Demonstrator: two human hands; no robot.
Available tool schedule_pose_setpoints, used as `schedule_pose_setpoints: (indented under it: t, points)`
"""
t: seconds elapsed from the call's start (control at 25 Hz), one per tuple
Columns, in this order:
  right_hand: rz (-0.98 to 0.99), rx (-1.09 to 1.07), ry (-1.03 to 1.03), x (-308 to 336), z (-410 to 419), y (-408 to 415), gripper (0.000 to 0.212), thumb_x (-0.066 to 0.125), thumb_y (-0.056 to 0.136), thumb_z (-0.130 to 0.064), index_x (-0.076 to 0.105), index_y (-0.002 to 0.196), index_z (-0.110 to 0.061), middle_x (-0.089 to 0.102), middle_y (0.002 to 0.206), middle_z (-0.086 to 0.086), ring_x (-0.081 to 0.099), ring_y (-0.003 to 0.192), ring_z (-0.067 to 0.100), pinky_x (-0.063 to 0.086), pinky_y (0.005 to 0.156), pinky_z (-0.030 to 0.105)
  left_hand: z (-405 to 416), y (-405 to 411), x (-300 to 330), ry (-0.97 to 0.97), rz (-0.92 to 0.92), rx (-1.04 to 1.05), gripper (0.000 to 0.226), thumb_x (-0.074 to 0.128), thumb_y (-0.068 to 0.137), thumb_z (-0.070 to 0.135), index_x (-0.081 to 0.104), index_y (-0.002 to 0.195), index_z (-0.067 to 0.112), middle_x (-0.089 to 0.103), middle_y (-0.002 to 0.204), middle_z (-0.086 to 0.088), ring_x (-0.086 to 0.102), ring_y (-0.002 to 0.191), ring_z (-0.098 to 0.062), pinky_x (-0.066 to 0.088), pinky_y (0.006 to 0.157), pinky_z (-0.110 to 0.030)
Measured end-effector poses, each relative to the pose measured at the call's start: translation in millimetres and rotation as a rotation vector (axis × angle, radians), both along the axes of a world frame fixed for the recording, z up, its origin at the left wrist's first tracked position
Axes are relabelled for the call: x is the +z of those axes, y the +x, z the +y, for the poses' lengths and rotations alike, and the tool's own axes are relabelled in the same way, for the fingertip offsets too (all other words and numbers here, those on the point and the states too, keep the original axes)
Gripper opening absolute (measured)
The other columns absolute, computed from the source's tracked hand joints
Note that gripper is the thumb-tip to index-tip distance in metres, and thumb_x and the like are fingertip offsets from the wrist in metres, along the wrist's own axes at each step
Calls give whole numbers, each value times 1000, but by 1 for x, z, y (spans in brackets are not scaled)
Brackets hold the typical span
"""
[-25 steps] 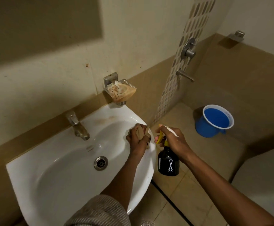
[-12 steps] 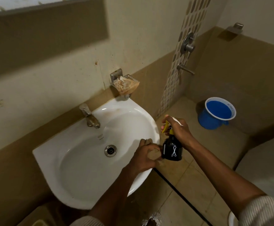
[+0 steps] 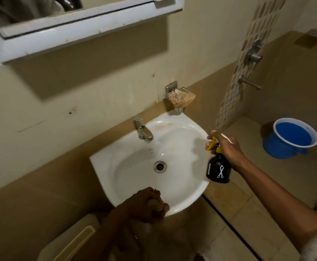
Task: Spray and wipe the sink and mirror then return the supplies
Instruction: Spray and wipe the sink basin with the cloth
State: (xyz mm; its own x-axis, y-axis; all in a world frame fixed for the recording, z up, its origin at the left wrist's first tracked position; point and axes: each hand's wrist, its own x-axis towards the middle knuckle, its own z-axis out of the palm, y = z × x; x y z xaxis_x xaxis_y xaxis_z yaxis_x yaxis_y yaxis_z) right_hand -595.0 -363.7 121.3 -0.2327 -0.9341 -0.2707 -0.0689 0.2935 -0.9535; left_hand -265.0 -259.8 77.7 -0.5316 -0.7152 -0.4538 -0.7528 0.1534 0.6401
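Note:
A white wall-mounted sink (image 3: pixel 189 129) with a steel tap (image 3: pixel 142 131) and a drain (image 3: pixel 160 166) sits at the centre. My left hand (image 3: pixel 144 206) is closed on a bunched brown cloth (image 3: pixel 154 205) at the sink's front rim. Off the sink's right edge, my right hand (image 3: pixel 227 149) holds a black spray bottle (image 3: pixel 219 170) with a yellow trigger, upright. A white-framed mirror (image 3: pixel 74 21) hangs on the wall at the top left.
A soap dish (image 3: pixel 181 98) is fixed to the wall above the sink. A blue bucket (image 3: pixel 289 138) stands on the tiled floor at right, below shower fittings (image 3: pixel 252 55). A beige lidded object (image 3: pixel 71 240) sits low at the left, beside the sink.
My left hand with the cloth has slid from the sink's right rim round to its front rim. The view has tilted up, bringing the mirror into sight. The bottle stays beside the sink.

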Motion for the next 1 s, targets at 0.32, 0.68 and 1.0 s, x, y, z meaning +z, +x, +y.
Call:
schedule_pose_setpoints:
  t: [0.32, 0.68, 1.0]
  points:
    - [-12, 126, -23, 1, -4, 31, 42, 58, 107, -37, 75, 109, 2, 76, 88, 20, 73, 81, 27, 56, 76, 38, -9, 118, -4, -337, -307, 101, 34, 78, 57, 52, 62, 87, 50, 54, 102, 11, 58, 95, -15, 55, 81, -37]
    - [14, 219, -18, -9, -27, 58, 39, 63, 104, -41, 79, 94, -7, 79, 79, 18, 71, 76, 26, 56, 73, 37, -31, 70, 28, -601, 30, 754, 33, 92, 62, 25, 72, 87, 32, 61, 100, 8, 50, 102, -16, 44, 75, -29]
    - [278, 358, -141, -16, -58, 95, 46, 60, 105, -36, 74, 77, -2, 75, 65, 14, 71, 60, 24, 55, 68, 35, -96, -93, -19, -471, 505, 886, 55, 85, 74, 17, 55, 105, 51, 45, 110, 25, 53, 113, -22, 51, 92, -32]
